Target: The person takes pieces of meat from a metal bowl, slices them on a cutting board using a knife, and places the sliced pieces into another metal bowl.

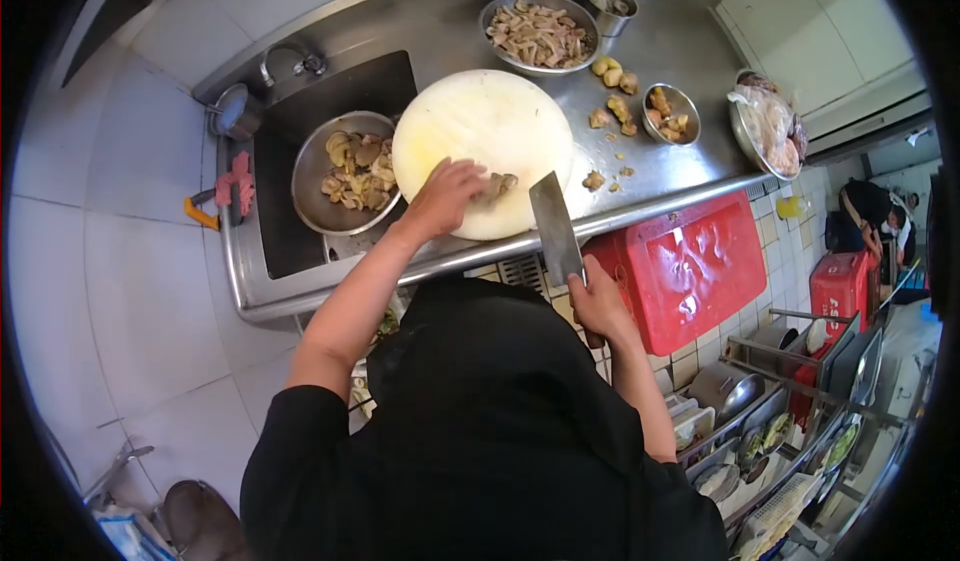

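Note:
My right hand (600, 306) is wrapped round the handle of a cleaver (556, 226). The broad blade points up and crosses the near right edge of a round white cutting board (470, 111). My left hand (447, 196) hovers over or rests on the board's near left part, fingers stretched out and loosely apart. Just right of its fingertips lies a small greyish-brown piece of food (500, 185), blurred, its kind unclear. A metal bowl (318, 211) of pale and brown meat pieces (362, 169) sits in the sink, left of the board.
Behind the board stand a bowl of sliced meat (540, 33) and a small metal pot (612, 6). Ginger-like lumps (620, 111) lie on the steel counter beside a small bowl (672, 114). A red lidded bin (690, 271) is below right. Another person (875, 211) is far right.

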Action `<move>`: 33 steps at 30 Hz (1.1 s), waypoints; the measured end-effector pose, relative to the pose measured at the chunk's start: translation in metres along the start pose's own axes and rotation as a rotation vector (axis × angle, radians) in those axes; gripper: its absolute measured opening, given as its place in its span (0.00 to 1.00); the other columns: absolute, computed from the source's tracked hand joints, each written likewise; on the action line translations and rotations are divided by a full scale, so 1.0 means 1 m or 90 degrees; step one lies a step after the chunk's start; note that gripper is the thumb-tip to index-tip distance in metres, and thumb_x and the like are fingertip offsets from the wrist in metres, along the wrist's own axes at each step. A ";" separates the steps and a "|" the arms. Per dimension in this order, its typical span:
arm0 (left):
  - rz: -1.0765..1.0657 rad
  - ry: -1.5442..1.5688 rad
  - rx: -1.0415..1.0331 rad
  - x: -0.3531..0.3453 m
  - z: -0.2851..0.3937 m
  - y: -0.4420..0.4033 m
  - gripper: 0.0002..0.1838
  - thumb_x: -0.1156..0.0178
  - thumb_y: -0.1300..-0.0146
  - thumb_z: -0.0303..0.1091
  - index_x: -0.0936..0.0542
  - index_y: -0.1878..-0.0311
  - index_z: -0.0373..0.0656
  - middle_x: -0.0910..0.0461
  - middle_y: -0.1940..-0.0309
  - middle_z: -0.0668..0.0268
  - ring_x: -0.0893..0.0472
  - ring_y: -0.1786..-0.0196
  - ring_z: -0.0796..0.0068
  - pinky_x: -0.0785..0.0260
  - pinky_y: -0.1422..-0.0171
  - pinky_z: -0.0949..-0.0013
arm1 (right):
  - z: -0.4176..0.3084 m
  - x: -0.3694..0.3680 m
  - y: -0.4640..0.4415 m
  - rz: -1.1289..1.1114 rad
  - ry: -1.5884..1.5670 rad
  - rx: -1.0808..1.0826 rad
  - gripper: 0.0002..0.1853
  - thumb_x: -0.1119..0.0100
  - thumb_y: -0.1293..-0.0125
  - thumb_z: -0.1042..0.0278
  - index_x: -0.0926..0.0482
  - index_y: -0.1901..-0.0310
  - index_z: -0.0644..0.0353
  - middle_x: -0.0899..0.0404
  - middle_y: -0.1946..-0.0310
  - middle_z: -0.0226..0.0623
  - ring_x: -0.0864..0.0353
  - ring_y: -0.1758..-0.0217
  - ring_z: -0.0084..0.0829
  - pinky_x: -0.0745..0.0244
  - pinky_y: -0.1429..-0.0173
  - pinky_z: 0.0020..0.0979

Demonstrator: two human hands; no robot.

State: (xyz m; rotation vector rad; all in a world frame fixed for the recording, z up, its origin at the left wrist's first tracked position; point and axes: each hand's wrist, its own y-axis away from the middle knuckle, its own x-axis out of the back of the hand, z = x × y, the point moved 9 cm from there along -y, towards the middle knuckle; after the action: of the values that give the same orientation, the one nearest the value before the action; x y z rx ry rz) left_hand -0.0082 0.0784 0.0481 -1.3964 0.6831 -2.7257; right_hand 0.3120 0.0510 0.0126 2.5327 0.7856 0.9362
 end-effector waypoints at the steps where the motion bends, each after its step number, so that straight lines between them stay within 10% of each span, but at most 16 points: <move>1: -0.064 -0.007 -0.002 -0.015 0.004 0.013 0.29 0.40 0.48 0.17 0.18 0.38 0.41 0.19 0.32 0.51 0.24 0.26 0.44 0.35 0.17 0.49 | 0.006 -0.002 0.000 0.004 0.016 0.008 0.16 0.46 0.20 0.60 0.30 0.44 0.65 0.17 0.54 0.72 0.18 0.46 0.74 0.25 0.43 0.63; 7: -0.070 0.067 0.169 -0.014 0.017 0.038 0.23 0.33 0.37 0.32 0.18 0.39 0.39 0.21 0.28 0.49 0.24 0.25 0.46 0.33 0.18 0.51 | -0.007 0.000 0.027 0.047 0.074 0.057 0.16 0.47 0.20 0.59 0.30 0.45 0.64 0.18 0.55 0.73 0.19 0.47 0.75 0.26 0.43 0.65; 14: -0.133 0.064 0.272 -0.046 0.006 0.002 0.26 0.34 0.36 0.29 0.18 0.34 0.36 0.17 0.33 0.47 0.22 0.28 0.45 0.29 0.23 0.52 | -0.063 0.004 0.022 0.086 0.168 0.106 0.13 0.48 0.18 0.61 0.30 0.45 0.62 0.16 0.61 0.68 0.17 0.53 0.72 0.26 0.48 0.66; 33: -0.014 -0.015 0.146 -0.056 0.027 -0.004 0.09 0.30 0.35 0.33 0.10 0.54 0.41 0.12 0.54 0.57 0.17 0.45 0.51 0.27 0.34 0.51 | -0.109 -0.016 -0.009 0.040 0.407 0.173 0.11 0.55 0.24 0.73 0.27 0.47 0.68 0.12 0.64 0.60 0.10 0.58 0.60 0.17 0.51 0.59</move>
State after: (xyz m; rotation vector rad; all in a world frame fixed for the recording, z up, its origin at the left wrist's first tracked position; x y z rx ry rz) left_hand 0.0468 0.0831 0.0202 -1.3869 0.3422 -2.6947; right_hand 0.2246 0.0607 0.0801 2.4920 1.0679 1.8154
